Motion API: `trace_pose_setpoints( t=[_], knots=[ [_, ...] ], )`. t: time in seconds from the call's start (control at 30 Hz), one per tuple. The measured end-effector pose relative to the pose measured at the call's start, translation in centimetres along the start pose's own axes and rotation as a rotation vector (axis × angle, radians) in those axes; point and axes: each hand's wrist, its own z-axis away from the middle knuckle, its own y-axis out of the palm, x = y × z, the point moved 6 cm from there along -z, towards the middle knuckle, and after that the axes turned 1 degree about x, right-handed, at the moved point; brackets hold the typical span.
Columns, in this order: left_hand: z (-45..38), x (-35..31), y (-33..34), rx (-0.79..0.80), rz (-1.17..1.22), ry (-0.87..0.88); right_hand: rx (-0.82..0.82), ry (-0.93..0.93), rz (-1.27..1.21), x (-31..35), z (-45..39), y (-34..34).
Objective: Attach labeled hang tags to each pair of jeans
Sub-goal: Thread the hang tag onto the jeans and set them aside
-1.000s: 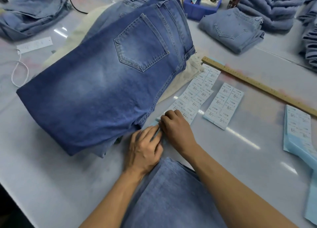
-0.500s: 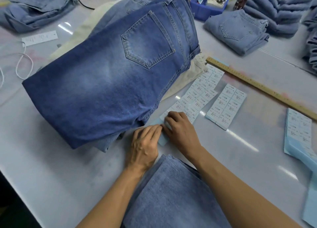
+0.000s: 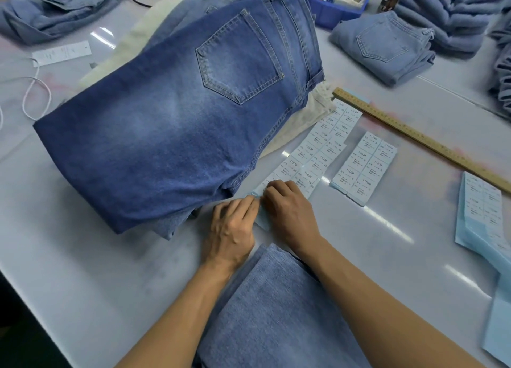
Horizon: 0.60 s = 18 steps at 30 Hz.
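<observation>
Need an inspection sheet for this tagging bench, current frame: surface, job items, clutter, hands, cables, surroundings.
Surface: glossy pale table, glare streaks.
Job's things: dark jeans on top of a garment pile; long label sheet partly under the pile; second label sheet beside it; hang tag far left.
Clutter: wooden ruler; blue label stack at right edge; lighter denim between the forearms.
Grippers: left hand and right hand both pinch the long sheet's near corner.
Cables: white cord looped left; black cable at top.
Surroundings: folded jeans, stacked jeans, blue bin.
</observation>
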Motion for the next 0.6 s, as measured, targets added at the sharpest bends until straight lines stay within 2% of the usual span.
trace_pose_setpoints(
  t=[0.17, 0.37, 0.6],
  knots=[
    [0.0, 0.1, 0.4, 0.025, -0.046, -0.005, -0.018, 0.047, -0.060, -0.3, 0.0, 0.0],
    [0.3, 0.0, 0.2, -0.021, -0.057, 0.024, 0.060, 0.068, 0.005, 0.0, -0.9, -0.1],
    [0.3, 0.1, -1.2, -0.119, -0.141, -0.090, 0.161, -0.045, -0.042, 2.1, -2.1, 1.6]
  ],
)
